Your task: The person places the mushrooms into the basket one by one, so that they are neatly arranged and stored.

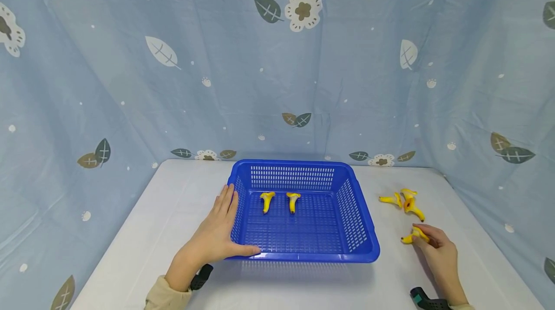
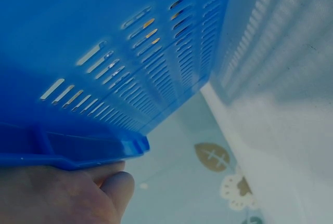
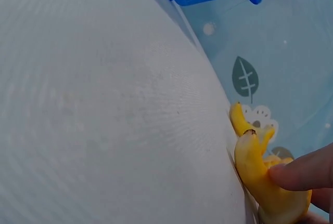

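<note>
A blue plastic basket (image 1: 299, 257) stands on the white table with two yellow chanterelle mushrooms (image 1: 267, 201) lying inside. My left hand (image 1: 218, 230) rests on its near left corner, the fingers straight along the left rim and the thumb stretched over the front rim. In the left wrist view, fingers (image 2: 118, 190) lie against the rim above the slotted wall. Right of the basket, my right hand (image 1: 438, 252) pinches another chanterelle mushroom (image 1: 409, 238) between thumb and fingers, its stem pointing left. The right wrist view shows that mushroom (image 3: 255, 169) close over the tabletop.
Farther back on the right, three more yellow mushrooms (image 1: 392, 199) lie close together on the white table (image 1: 186, 194). A light blue curtain (image 1: 243, 83) with leaf and flower prints hangs behind and along both sides. Dark straps (image 1: 201, 277) are on the wrists.
</note>
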The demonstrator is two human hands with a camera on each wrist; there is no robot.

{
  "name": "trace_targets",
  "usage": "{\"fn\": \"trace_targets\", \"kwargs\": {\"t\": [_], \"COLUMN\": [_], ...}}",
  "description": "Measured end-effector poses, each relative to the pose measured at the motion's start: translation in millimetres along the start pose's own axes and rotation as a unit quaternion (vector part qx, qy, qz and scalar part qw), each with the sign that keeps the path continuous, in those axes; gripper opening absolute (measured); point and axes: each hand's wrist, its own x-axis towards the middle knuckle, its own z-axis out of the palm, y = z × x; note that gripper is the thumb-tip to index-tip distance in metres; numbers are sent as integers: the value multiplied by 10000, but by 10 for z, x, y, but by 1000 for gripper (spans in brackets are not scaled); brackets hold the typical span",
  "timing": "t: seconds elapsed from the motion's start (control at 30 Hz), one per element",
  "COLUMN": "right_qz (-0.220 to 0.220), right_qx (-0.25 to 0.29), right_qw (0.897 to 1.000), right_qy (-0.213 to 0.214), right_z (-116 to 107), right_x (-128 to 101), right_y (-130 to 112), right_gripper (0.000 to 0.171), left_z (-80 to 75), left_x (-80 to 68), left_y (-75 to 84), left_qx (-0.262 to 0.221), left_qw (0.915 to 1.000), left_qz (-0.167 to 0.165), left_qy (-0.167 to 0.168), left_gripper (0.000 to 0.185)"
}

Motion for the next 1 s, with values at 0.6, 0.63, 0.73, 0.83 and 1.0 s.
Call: {"fn": "trace_targets", "kwargs": {"t": [0.6,0.63,0.73,0.83,1.0], "right_qz": [-226,-239,-240,-235,-243], "right_qx": [91,92,104,133,134], "right_qw": [9996,9996,9995,9995,9995], "right_qy": [-143,-156,-162,-145,-117], "right_z": [44,46,53,59,57], "right_x": [-1,-1,-1,0,4], "right_y": [-14,-11,0,6,0], "right_gripper": [29,29,30,31,29], "left_z": [-5,-8,-10,-7,-3], "left_x": [-3,-4,-5,-6,-6], "left_y": [17,18,16,12,5], "left_qx": [-35,-36,-8,-8,-33], "left_qw": [10000,10000,10000,10000,10000], "left_qz": [-64,-63,-61,-34,-5], "left_qy": [-9,-6,-14,-6,13], "left_gripper": [141,141,141,142,142]}}
